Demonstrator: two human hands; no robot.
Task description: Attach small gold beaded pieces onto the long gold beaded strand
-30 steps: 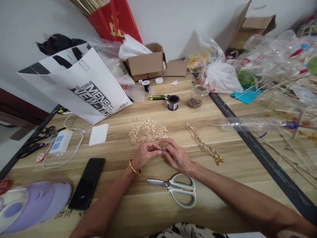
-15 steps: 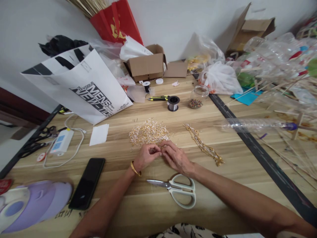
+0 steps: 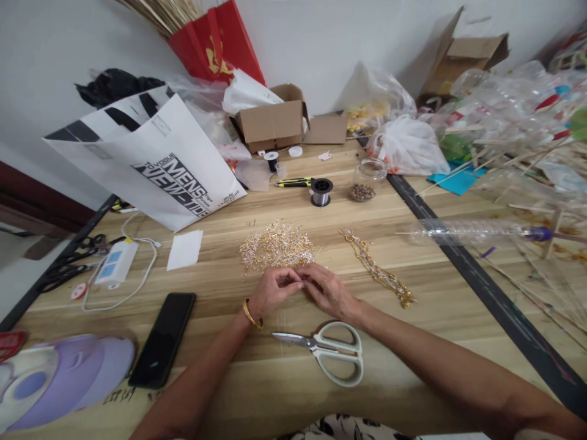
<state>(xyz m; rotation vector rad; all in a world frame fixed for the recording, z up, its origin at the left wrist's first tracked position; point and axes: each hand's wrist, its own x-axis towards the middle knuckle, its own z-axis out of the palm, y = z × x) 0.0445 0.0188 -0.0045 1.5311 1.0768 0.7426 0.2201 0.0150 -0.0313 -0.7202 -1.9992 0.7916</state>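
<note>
My left hand (image 3: 277, 290), with a gold bangle (image 3: 252, 314) at the wrist, and my right hand (image 3: 329, 292) meet fingertip to fingertip over the table. Both have their fingers pinched together; whatever sits between them is too small to make out. Just beyond the fingers lies a pile of small gold and clear beads or findings (image 3: 276, 245). To the right of my right hand rests a bundle of gold and clear beaded strands (image 3: 376, 269). Scissors with pale handles (image 3: 339, 353) lie slightly spread below my hands, touched by neither.
A black phone (image 3: 162, 339) and a white power strip (image 3: 117, 263) lie left. Behind the pile stand a wire spool (image 3: 321, 192), a yellow-black cutter (image 3: 293, 182) and a glass jar of beads (image 3: 367, 180). Plastic bottles and sticks crowd the right side, past a black strip (image 3: 458, 263).
My fingertips have drawn slightly towards me, away from the bead pile, and remain pinched together. The other things on the table lie as before.
</note>
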